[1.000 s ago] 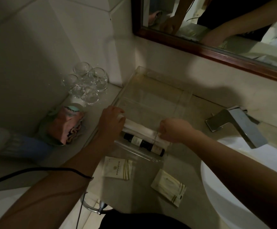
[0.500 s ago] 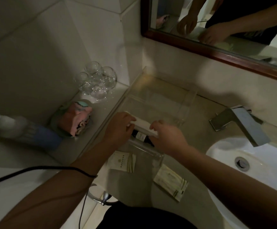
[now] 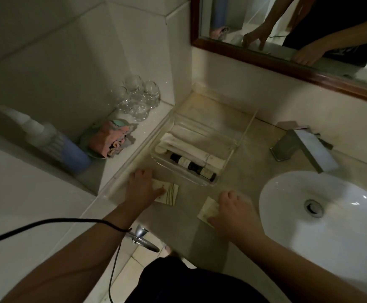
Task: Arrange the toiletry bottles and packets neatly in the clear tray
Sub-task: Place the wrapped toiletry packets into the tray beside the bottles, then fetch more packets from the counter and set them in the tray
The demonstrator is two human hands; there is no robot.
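A clear tray (image 3: 241, 138) sits on the beige counter against the wall. At its near end lie two dark bottles (image 3: 192, 166) end to end, and white tubes (image 3: 191, 147) lie beside them. On the counter in front of the tray, my left hand (image 3: 142, 186) rests flat on a cream packet (image 3: 170, 191) with striped edge. My right hand (image 3: 232, 207) lies over a second cream packet (image 3: 208, 209), fingers bent down on it; whether they pinch it is unclear.
A white basin (image 3: 331, 215) and a metal faucet (image 3: 305, 145) are at the right. On the left ledge stand several glasses (image 3: 137, 98), a dish with folded cloth (image 3: 110, 139) and a blue bottle (image 3: 53, 141). A black cable (image 3: 46, 224) crosses my left forearm.
Both hands left the white tube in the tray and moved back toward me, each landing on a packet on the counter. The camera view shifted left and up.
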